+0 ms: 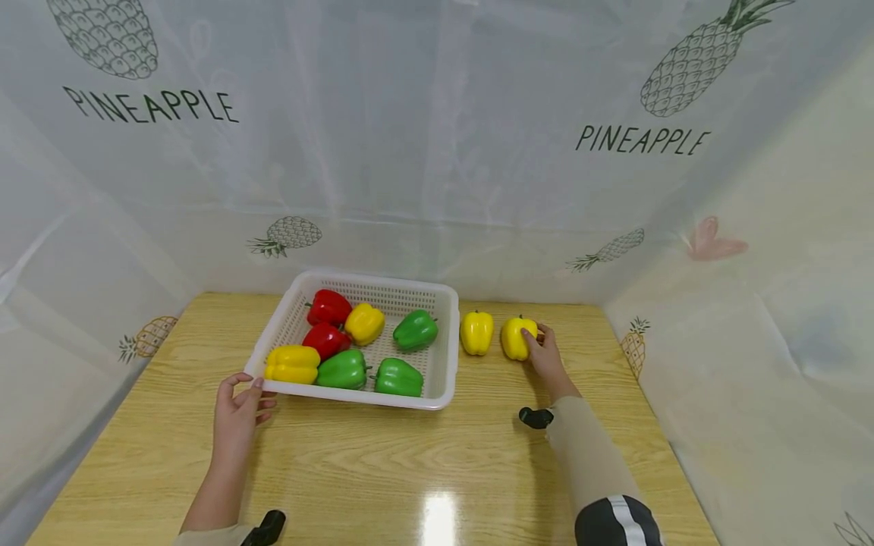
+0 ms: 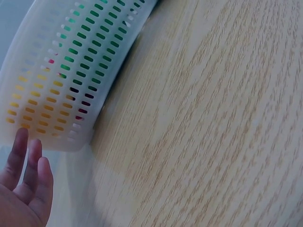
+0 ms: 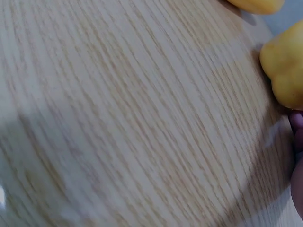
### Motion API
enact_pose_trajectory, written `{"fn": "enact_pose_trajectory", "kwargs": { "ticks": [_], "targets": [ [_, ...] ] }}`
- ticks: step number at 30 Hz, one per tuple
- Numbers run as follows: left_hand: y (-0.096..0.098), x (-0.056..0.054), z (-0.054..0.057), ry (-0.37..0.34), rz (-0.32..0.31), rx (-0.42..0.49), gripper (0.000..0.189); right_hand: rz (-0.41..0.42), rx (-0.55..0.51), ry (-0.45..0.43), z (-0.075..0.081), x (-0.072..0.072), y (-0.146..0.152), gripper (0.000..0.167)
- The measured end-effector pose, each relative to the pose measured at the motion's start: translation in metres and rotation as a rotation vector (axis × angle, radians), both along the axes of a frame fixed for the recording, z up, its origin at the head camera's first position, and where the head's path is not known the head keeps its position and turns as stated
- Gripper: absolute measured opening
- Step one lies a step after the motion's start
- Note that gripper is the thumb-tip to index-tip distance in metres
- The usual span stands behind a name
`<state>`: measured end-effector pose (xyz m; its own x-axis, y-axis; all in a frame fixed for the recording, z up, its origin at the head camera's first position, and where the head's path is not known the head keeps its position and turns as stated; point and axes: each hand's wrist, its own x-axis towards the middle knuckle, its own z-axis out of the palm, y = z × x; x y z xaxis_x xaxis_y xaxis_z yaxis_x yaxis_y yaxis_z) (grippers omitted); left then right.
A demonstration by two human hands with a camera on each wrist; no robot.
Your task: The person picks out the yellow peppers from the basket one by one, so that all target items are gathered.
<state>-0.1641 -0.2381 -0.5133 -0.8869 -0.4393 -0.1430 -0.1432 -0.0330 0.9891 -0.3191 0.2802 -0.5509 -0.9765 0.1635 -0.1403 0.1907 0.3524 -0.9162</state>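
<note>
A white plastic basket (image 1: 447, 349) stands at the left-centre of the table. My left hand (image 1: 235, 413) holds its near left corner, thumb at the rim and other fingers below it; in the left wrist view those fingers (image 2: 42, 177) reach up beside the slotted wall. To the right of the basket, my right hand (image 1: 546, 360) grips a yellow bell pepper (image 1: 514, 339), thumb across its front and fingers at its right side. This pepper (image 3: 286, 66) sits at the right wrist view's edge, the hand mostly cut off. A second yellow bell pepper (image 1: 476, 334) stands between it and the basket.
Inside the basket lie red bell peppers (image 1: 329, 308), green bell peppers (image 1: 399, 378) and yellow bell peppers (image 1: 292, 365). The wooden table (image 1: 410, 455) meets a pineapple-print curtain (image 1: 437, 152) at the back, with more sheeting on both sides.
</note>
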Motion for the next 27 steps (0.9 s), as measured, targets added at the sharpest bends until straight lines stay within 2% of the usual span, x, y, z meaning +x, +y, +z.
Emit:
{"fn": "enact_pose_trajectory", "kwargs": {
  "ticks": [16, 27],
  "targets": [
    [-0.0013, -0.0003, 0.0010, -0.001, -0.010, -0.003, 0.020, 0.012, 0.036, -0.019, -0.0016, -0.0017, 0.0030, 0.083],
    [-0.0005, 0.0018, 0.0001, -0.005, -0.005, -0.017, 0.019, 0.026, 0.058, -0.008, 0.0038, -0.0006, -0.0004, 0.079]
  ]
}}
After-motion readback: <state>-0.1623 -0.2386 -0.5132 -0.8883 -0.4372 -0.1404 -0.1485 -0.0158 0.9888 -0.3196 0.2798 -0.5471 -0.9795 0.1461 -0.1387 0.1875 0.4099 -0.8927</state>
